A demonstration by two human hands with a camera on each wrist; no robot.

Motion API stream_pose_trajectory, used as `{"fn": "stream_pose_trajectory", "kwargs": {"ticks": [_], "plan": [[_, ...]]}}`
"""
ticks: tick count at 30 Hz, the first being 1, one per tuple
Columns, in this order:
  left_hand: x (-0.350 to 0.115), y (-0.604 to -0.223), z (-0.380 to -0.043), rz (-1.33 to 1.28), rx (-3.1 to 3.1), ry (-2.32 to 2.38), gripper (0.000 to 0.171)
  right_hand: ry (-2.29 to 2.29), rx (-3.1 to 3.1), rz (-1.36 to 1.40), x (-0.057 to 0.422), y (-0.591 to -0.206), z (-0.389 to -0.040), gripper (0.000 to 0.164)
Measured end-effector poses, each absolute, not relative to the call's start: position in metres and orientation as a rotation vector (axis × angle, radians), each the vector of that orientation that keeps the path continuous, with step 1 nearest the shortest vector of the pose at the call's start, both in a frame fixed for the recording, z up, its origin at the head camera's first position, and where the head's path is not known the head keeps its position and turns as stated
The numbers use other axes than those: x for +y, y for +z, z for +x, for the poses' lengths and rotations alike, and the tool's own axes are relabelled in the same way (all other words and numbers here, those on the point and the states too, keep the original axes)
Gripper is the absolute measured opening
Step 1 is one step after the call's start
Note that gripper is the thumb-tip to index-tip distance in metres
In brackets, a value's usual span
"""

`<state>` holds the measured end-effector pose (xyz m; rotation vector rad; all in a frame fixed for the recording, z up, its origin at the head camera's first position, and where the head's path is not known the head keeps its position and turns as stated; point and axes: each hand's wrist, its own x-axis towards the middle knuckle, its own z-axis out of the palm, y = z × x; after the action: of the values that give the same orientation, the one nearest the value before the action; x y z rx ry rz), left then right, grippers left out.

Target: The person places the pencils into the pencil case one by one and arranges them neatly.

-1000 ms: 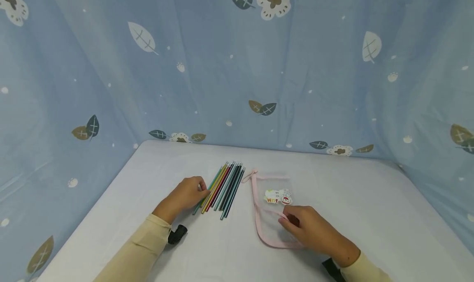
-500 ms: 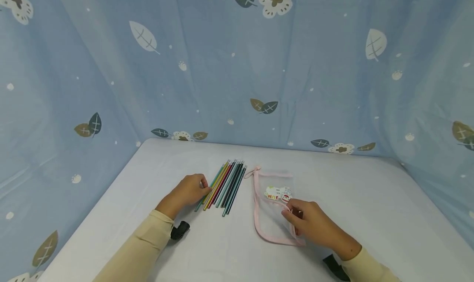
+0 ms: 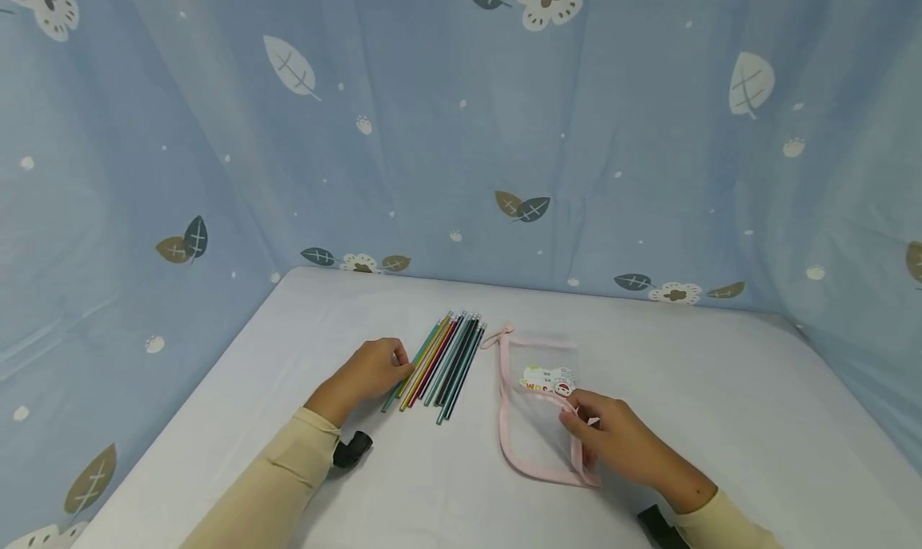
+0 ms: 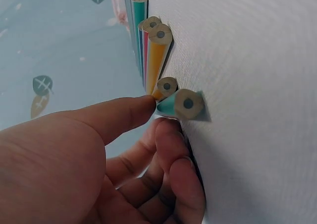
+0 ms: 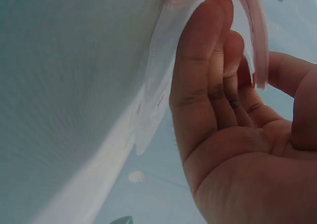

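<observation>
My left hand (image 3: 374,370) is at the left side of a bundle of pencils (image 3: 446,365), pinching a teal pencil (image 4: 187,104) between thumb and fingers near its unsharpened end. Beside it in the left wrist view lie yellow pencils (image 4: 159,50) and other colours, flat on the cloth. In the head view my right hand (image 3: 612,437) holds the raised edge of a see-through pouch (image 3: 536,433) with pink trim. Close up, the thumb is outside the pink zipper edge (image 5: 260,40) and the fingers reach in under it. A cartoon sticker (image 3: 549,379) shows on the pouch.
A white cloth (image 3: 389,485) covers the table. A blue curtain (image 3: 432,133) with leaf and flower prints hangs behind and at both sides. Black straps with mounts (image 3: 351,450) sit at the wrists. The pouch lies just right of the pencils.
The right hand has lifted and pulled back the pouch's edge, so its mouth gapes wider. The left hand stays at the pencils. The whole head view shifts slightly.
</observation>
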<state>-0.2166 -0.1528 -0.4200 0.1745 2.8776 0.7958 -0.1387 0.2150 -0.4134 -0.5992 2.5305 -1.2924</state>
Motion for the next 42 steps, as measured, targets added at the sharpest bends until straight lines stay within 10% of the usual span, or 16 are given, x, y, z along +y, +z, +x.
{"fn": "stream_pose_trajectory", "kwargs": {"ticks": [42], "plan": [[-0.1511,-0.4188,-0.2145,0.190,2.914,0.726,0.020,-1.388,2.313,-0.465,0.2239,-0.4203,-0.1453,0.033]]}}
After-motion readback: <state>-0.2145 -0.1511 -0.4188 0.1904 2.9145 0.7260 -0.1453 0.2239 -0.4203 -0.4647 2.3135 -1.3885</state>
